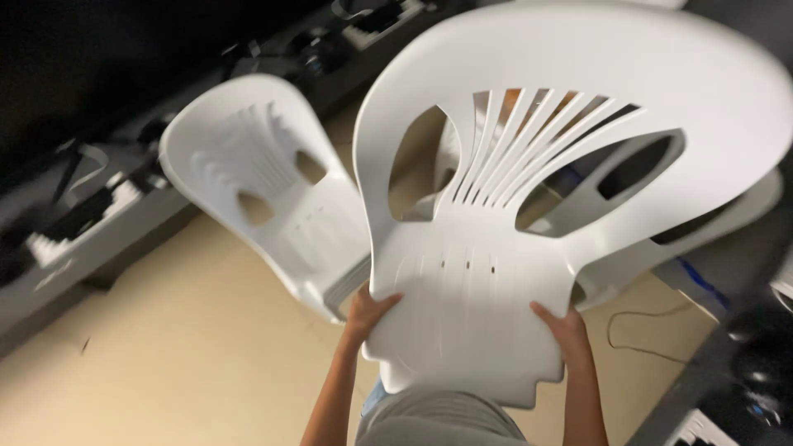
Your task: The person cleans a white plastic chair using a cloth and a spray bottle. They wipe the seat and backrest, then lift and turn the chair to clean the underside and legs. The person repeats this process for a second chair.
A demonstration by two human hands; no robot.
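The person holds a big white plastic chair (529, 190) up in the air with 2 hands. The left hand (370, 310) grabs the left edge of the seat, fingers wrapped over the rim. The right hand (566, 326) grabs the right edge of the seat the same way. The chair back has long thin slots like a fan and 2 big holes beside them. It is tipped toward the camera.

Behind it, on the tan floor (182, 330), stands a stack of white chairs (273, 190), just left of the held chair. A thin black cord (640, 326) lies on the floor near the right side.
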